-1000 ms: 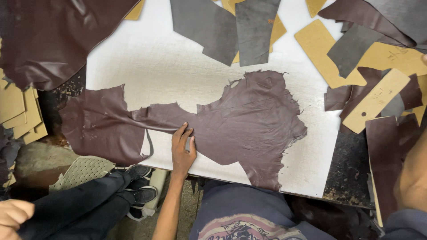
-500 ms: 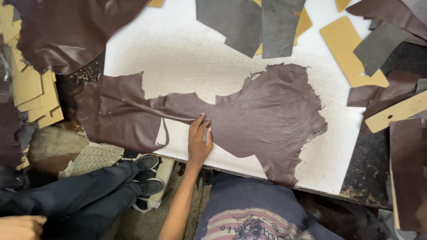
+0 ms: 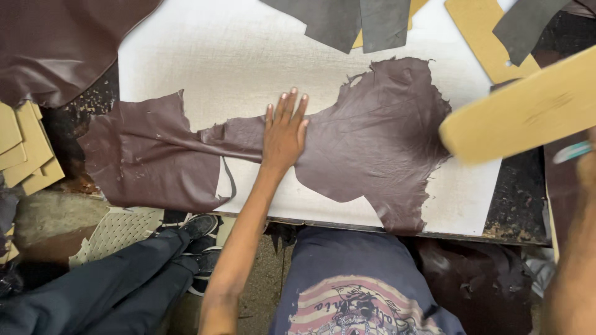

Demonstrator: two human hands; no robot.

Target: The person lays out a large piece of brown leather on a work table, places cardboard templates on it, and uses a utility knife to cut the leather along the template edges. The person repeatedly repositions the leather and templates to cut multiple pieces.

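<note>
- Where the white cutting board [image 3: 205, 56] lies bare in the middle of the bench, a ragged piece of dark brown leather [image 3: 372, 136] is spread flat across it, its left lobe hanging past the board's left edge over the dark, pitted bench top [image 3: 81, 118].
- The left hand [image 3: 284, 133] rests palm down on the narrow neck of that leather, fingers [image 3: 292, 105] straight and slightly fanned, gripping nothing.
- The right hand [image 3: 583, 167] is blurred at the right edge; it seems to carry a long tan cardboard pattern [image 3: 521, 111] tilted over the board's right end, but how its fingers lie cannot be told.
- The leather looks soft and finely creased, with torn, wavy edges.
- Grey leather offcuts [image 3: 347, 22] lie at the board's top edge, partly over a tan pattern piece.
- Another tan pattern [image 3: 478, 31] lies top right.
- A stack of tan card pieces [image 3: 25, 149] sits far left, below a large brown hide [image 3: 56, 43].
</note>
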